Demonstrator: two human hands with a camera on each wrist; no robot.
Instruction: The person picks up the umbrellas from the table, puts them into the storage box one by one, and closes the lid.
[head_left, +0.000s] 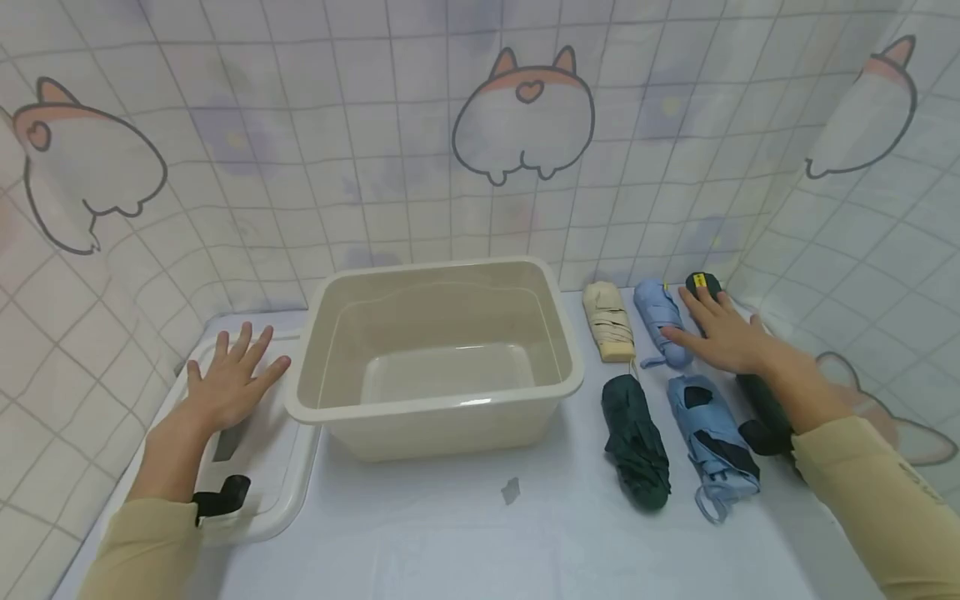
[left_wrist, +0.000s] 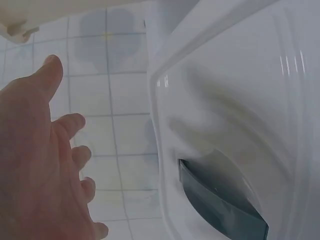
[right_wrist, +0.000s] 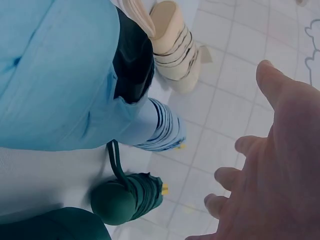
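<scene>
My left hand [head_left: 228, 387] hovers with spread fingers over a white plastic lid [head_left: 281, 475] that has a grey handle [left_wrist: 220, 200]. On the other side, my right hand [head_left: 723, 337] is stretched out above several folded umbrellas and grips nothing. Nearest to it are a light blue umbrella [head_left: 656, 312] and a dark green umbrella [head_left: 702, 282], partly covered by the fingers. A cream umbrella [head_left: 607, 317] lies to their left. Closer to me lie another dark green umbrella [head_left: 636, 442] and a blue umbrella with black patches [head_left: 708, 417]. A dark umbrella [head_left: 763, 404] is half hidden under my right forearm.
A beige plastic tub [head_left: 442, 437] with nothing in it stands between my hands, beside the lid. The white table [head_left: 465, 533] is backed by tile-patterned cloth walls [head_left: 390, 167] on three sides. A small grey diamond mark [head_left: 511, 491] lies in front of the tub.
</scene>
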